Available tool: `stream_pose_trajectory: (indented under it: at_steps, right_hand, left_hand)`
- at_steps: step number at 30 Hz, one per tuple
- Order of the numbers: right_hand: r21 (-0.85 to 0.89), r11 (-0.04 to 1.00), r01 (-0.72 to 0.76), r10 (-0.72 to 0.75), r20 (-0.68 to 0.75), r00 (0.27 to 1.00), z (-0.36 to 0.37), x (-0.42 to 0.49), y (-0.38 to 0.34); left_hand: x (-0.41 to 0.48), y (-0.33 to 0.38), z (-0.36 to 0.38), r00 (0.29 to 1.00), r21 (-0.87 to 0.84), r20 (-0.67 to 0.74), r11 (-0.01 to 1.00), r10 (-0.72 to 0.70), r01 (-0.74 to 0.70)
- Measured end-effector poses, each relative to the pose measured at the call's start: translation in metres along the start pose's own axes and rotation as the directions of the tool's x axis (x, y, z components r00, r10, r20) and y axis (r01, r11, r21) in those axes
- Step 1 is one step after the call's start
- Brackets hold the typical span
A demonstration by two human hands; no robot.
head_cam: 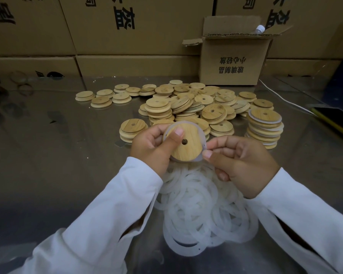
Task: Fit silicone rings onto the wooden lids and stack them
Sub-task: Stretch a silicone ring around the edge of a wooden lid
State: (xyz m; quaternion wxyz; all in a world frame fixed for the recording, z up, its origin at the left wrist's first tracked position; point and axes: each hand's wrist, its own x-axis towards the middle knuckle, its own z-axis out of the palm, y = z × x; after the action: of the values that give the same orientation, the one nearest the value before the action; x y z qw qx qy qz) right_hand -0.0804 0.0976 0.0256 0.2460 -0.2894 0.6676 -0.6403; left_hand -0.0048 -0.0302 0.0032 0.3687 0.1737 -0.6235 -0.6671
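Gripping a lid (pixel 186 148) above the table (pixel 57 155), the left hand (pixel 152 149) has its thumb pressed flat on the lid's wooden face just beside the centre hole, with the fingers curled round behind the far edge. The right hand (pixel 240 165) pinches a ring (pixel 202 138) between thumb and forefinger at the lid's right edge; its other fingers are curled in under the palm. The ring shows as a pale band along the lid's top, right and lower edges, standing a little off the wood on the right side. Both arms wear white sleeves.

Directly below the hands lies a loose pile of rings (pixel 202 210), overlapping one another on the table. Behind the hands is a heap of bare lids (pixel 186 103), some in short stacks, some scattered flat toward the left. To the right of the heap stands a taller stack (pixel 264 127) of lids with pale rings showing between the layers.

Farther back an open box (pixel 234 62) sits on the table, a white bottle cap (pixel 260 28) poking above its rim. A white cable (pixel 281 97) runs from beside it toward the right. Large cartons (pixel 127 26) with printed characters form a wall along the back.
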Motion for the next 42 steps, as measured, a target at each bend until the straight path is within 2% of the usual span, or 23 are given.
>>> stream_pose_trajectory:
  at_steps: [9, 18, 25, 33, 36, 39, 42]
  right_hand:
    - [0.055, 0.997, -0.052, 0.052, 0.012, 0.999, -0.0006, -0.0001, -0.0015]
    - [0.039, 0.997, -0.071, 0.072, -0.025, 0.997, 0.0022, 0.0011, 0.0010]
    - [-0.119, 0.991, -0.069, 0.061, -0.065, 0.996, 0.0040, 0.0044, 0.0063]
    - [0.038, 0.996, -0.083, 0.086, -0.071, 0.994, 0.0022, 0.0010, -0.0007]
    - [0.029, 0.994, -0.101, 0.103, -0.055, 0.993, 0.0031, 0.0004, -0.0005]
    - [0.013, 0.992, -0.125, 0.125, -0.031, 0.992, 0.0035, 0.0002, 0.0015]
    - [0.033, 0.992, -0.125, 0.126, -0.039, 0.991, 0.0036, 0.0001, 0.0020]
  left_hand:
    - [0.0000, -0.0009, -0.0003, 1.000, 0.006, 0.001, 1.000, -0.002, 0.002]
    - [0.0010, -0.0031, -0.0017, 0.999, -0.023, 0.017, 0.999, -0.042, 0.042]
    - [0.0003, -0.0037, -0.0007, 0.999, -0.028, 0.040, 0.999, -0.036, 0.037]
    - [0.0004, -0.0040, 0.0009, 0.999, -0.005, 0.045, 1.000, 0.023, -0.023]
    - [-0.0013, -0.0015, 0.0010, 0.998, 0.007, 0.049, 0.999, 0.047, -0.048]
    - [-0.0030, 0.0019, 0.0013, 0.992, 0.089, 0.082, 0.991, 0.096, -0.104]
    - [-0.0031, 0.0027, 0.0010, 0.994, 0.076, 0.085, 0.995, 0.063, -0.069]
